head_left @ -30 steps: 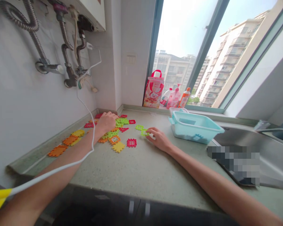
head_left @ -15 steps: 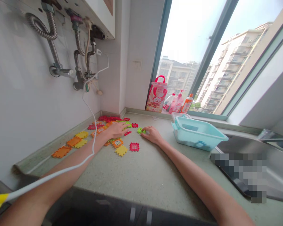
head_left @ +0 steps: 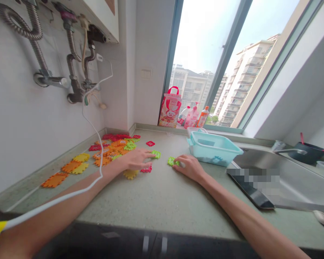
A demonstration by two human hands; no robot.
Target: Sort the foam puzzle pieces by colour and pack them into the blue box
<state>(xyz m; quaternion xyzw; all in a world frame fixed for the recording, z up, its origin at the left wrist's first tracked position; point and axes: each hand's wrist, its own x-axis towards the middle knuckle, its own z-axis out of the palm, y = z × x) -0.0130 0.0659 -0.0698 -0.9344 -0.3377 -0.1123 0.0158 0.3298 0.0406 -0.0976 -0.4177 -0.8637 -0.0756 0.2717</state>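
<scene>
My left hand reaches over the counter with its fingertips closed on the edge of a light-green puzzle tile. To its right, my right hand pinches another light-green tile, low over the counter or on it. The two green tiles are a short gap apart. Under and beside the left hand lie a pink-red window tile and a yellow tile, both partly covered. A red tile lies just beyond.
A heap of orange, red and green tiles lies at the left, with more tiles along the wall. A turquoise basket stands right, before a sink with a dark flat object at its edge. A white cable crosses my left forearm.
My left hand has moved right, out of the heap, bringing a green tile. My right hand has moved slightly right and nearer with its green tile. The view has turned right.
</scene>
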